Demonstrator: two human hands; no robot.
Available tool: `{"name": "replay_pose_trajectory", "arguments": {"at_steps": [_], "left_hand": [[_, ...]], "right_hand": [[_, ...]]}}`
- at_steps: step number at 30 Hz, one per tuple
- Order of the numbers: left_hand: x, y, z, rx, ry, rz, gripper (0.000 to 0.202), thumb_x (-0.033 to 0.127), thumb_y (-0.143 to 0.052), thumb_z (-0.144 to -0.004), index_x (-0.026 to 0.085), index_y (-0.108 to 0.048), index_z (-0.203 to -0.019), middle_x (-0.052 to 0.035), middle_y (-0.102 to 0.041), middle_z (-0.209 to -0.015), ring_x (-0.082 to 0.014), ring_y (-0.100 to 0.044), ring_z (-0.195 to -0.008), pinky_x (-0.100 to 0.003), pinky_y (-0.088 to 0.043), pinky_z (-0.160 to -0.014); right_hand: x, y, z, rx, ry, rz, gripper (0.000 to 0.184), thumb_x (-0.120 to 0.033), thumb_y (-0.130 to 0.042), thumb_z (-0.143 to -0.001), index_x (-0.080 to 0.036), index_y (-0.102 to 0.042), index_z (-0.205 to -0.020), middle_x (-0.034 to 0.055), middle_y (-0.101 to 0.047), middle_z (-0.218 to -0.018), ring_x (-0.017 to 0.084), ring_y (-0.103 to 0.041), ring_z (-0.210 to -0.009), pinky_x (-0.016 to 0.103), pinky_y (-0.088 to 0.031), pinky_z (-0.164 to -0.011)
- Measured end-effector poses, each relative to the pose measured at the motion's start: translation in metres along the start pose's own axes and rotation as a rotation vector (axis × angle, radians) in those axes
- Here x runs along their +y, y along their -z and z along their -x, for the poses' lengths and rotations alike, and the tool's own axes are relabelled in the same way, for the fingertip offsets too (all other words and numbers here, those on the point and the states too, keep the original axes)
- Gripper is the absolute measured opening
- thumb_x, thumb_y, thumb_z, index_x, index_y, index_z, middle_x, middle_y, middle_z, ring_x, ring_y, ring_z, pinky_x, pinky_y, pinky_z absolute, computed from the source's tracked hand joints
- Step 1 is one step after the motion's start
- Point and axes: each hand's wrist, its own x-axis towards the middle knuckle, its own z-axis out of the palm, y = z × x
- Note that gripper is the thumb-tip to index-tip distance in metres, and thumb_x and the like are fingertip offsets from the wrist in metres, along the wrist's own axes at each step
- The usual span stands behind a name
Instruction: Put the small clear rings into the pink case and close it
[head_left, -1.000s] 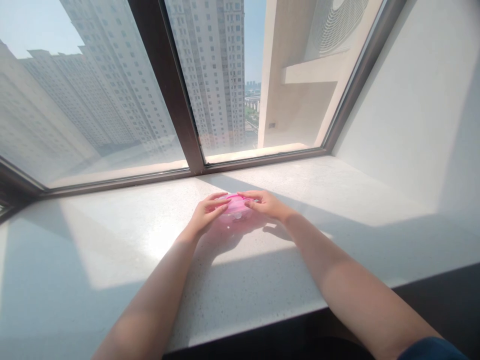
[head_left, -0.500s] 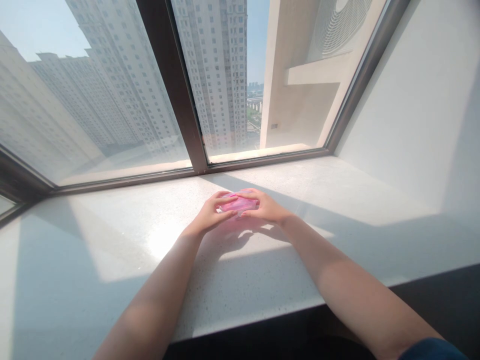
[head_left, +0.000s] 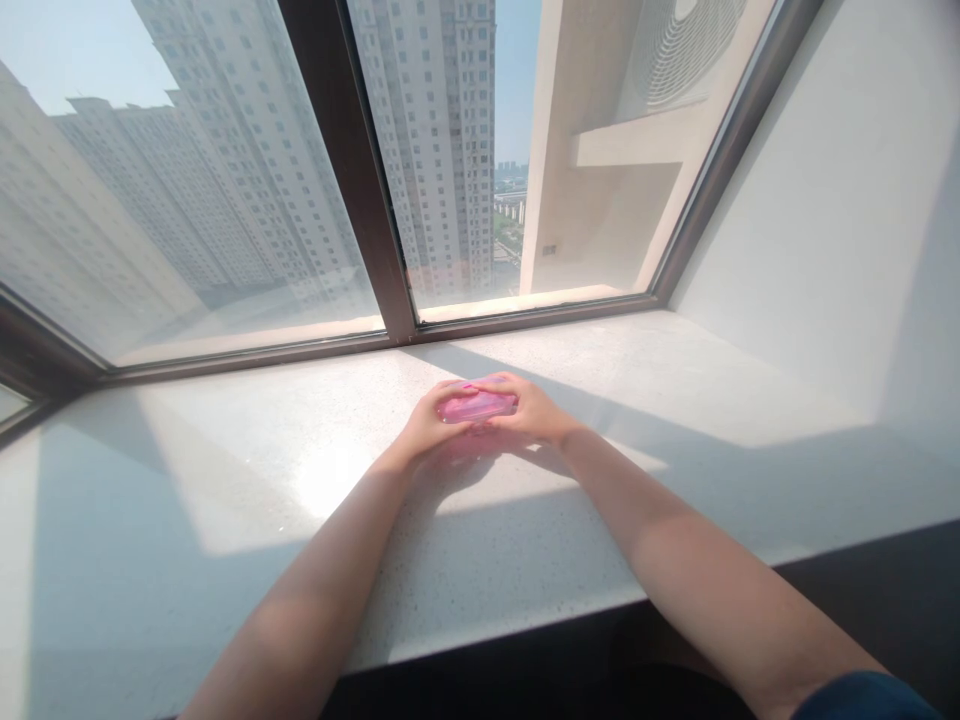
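Note:
A small translucent pink object (head_left: 477,406) lies on the white stone windowsill (head_left: 225,480), about in the middle. My left hand (head_left: 426,424) wraps its left end with curled fingers, and my right hand (head_left: 529,410) holds its right end, fingertips on top. The two hands nearly meet over it and hide most of it. What the pink object is cannot be told.
The window (head_left: 442,150) with a dark frame post (head_left: 352,170) stands right behind the hands. A white wall (head_left: 840,220) closes the sill on the right. The sill's front edge (head_left: 495,630) runs below my forearms. Sunlight patches fall across the sill.
Both hands have closed in around the pink object; the fingers that lay flatter a second ago now curl over it, and it looks more squeezed together.

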Motion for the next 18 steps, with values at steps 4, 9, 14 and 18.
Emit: {"name": "replay_pose_trajectory", "arguments": {"at_steps": [4, 9, 14, 18], "left_hand": [[-0.0005, -0.0005, -0.0005, -0.001, -0.069, 0.003, 0.046, 0.037, -0.078, -0.069, 0.019, -0.065, -0.11, -0.0129, -0.062, -0.117, -0.0269, -0.059, -0.108, -0.042, -0.046, -0.093], [-0.0029, -0.0013, -0.0004, 0.003, -0.059, 0.005, 0.044, 0.038, -0.076, -0.071, 0.02, -0.066, -0.111, -0.0126, -0.061, -0.12, -0.0267, -0.059, -0.109, -0.042, -0.046, -0.093], [-0.0033, -0.002, -0.0005, 0.01, -0.06, -0.009, 0.043, 0.037, -0.076, -0.072, 0.02, -0.067, -0.111, -0.0129, -0.061, -0.119, -0.0267, -0.059, -0.109, -0.042, -0.045, -0.094], [-0.0021, -0.0014, -0.0009, 0.003, -0.061, -0.022, 0.044, 0.037, -0.075, -0.073, 0.021, -0.065, -0.112, -0.0117, -0.06, -0.118, -0.0268, -0.058, -0.109, -0.044, -0.044, -0.095]], "right_hand": [[0.0008, -0.0018, 0.0009, 0.019, 0.031, 0.032, 0.057, -0.017, -0.072, -0.07, -0.029, -0.062, -0.125, 0.0055, -0.057, -0.116, 0.023, -0.059, -0.104, 0.038, -0.048, -0.092], [0.0027, -0.005, 0.0016, 0.073, 0.037, 0.08, 0.058, -0.014, -0.07, -0.068, -0.029, -0.063, -0.124, 0.0052, -0.058, -0.115, 0.023, -0.06, -0.102, 0.038, -0.049, -0.091], [0.0036, -0.0066, 0.0014, 0.087, 0.034, 0.077, 0.057, -0.013, -0.068, -0.068, -0.028, -0.064, -0.123, 0.0057, -0.059, -0.115, 0.023, -0.06, -0.102, 0.038, -0.048, -0.092], [0.0035, -0.0051, 0.0002, 0.082, 0.032, 0.076, 0.057, -0.012, -0.068, -0.068, -0.027, -0.063, -0.123, 0.0056, -0.058, -0.115, 0.023, -0.059, -0.104, 0.038, -0.047, -0.093]]}}
